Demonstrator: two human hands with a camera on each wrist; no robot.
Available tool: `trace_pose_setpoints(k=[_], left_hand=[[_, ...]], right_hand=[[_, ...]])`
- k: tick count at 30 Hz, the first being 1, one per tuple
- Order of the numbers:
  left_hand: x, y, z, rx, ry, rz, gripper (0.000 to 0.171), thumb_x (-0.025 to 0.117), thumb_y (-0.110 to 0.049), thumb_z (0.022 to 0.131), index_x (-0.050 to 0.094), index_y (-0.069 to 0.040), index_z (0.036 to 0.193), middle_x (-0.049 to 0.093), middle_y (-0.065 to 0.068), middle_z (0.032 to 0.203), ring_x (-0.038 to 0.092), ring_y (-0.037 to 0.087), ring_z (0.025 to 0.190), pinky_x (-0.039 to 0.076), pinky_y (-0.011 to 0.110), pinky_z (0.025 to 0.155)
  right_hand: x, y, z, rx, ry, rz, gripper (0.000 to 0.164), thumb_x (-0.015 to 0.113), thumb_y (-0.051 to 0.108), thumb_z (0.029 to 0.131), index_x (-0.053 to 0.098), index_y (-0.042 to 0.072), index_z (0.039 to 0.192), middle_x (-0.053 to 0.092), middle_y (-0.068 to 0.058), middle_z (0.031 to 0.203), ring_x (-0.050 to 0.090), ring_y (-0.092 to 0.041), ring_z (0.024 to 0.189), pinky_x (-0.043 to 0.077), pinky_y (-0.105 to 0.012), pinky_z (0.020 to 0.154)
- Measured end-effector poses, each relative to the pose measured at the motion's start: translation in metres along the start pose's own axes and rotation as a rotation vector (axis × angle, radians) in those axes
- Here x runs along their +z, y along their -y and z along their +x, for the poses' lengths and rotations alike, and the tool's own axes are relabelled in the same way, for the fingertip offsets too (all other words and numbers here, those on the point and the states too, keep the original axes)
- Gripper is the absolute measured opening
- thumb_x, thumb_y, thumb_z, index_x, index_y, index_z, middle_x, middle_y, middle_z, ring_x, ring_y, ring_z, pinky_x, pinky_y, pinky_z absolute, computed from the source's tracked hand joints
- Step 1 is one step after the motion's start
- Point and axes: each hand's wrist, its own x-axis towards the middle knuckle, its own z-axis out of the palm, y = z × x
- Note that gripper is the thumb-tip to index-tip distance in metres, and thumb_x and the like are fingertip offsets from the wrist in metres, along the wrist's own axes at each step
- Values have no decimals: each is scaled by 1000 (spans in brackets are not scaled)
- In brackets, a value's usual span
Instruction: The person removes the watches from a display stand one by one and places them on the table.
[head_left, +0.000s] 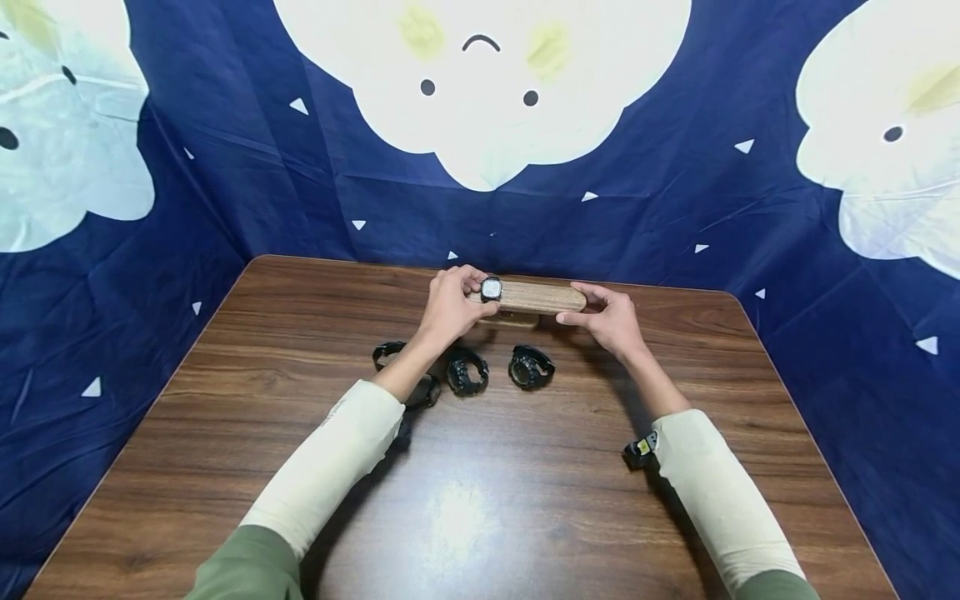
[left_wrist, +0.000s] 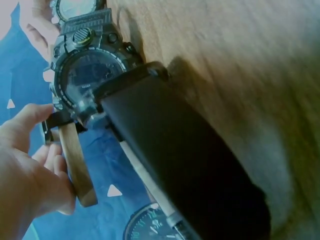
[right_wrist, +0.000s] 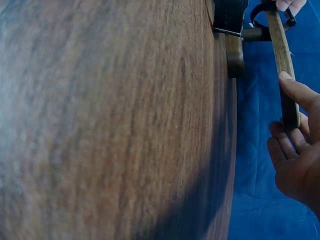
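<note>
A wooden watch stand (head_left: pixel 543 297) with a long bar stands near the table's far edge. Around the left part of its bar sits a black square-faced smartwatch (head_left: pixel 491 289), its strap looping loosely about the wood in the right wrist view. My left hand (head_left: pixel 453 302) pinches the smartwatch at its left side, thumb in front. At the bar's other end, my right hand (head_left: pixel 611 321) grips the wood, thumb on one face and fingers under the other. In the left wrist view, a large black digital watch (left_wrist: pixel 90 75) is close to the camera.
Nearer me lie a black watch (head_left: pixel 531 367) on the right, a second black watch (head_left: pixel 467 372) in the middle, and a third (head_left: pixel 423 392) partly behind my left forearm. A blue cloth (head_left: pixel 300 192) with clouds hangs behind the wooden table (head_left: pixel 555 500).
</note>
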Motion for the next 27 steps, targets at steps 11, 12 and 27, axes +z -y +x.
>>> trace_pose_setpoints(k=[11,12,27], left_hand=[[-5,1,-1,-70,-8,-60,46,94,-16,84,79,-4,126,83,12,104,69,21,91,53,31,86],[-5,1,-1,-68,-9,-61,47,94,-15,84,79,-4,126,83,12,104,69,21,91,53,30,85],[-10,7,0,-30,14,-37,54,93,-14,87,78,-5,138,83,12,103,68,21,90,50,29,84]], right_hand=[[1,0,-1,-9,-3,-11,72,102,19,84,73,10,150,79,-17,141,76,-28,127,50,-8,92],[0,0,-1,-10,-1,-8,72,102,19,84,73,10,150,79,-17,141,75,-29,127,50,-8,92],[-1,1,1,7,20,2,74,101,21,85,72,10,152,77,-17,146,74,-35,135,49,-10,95]])
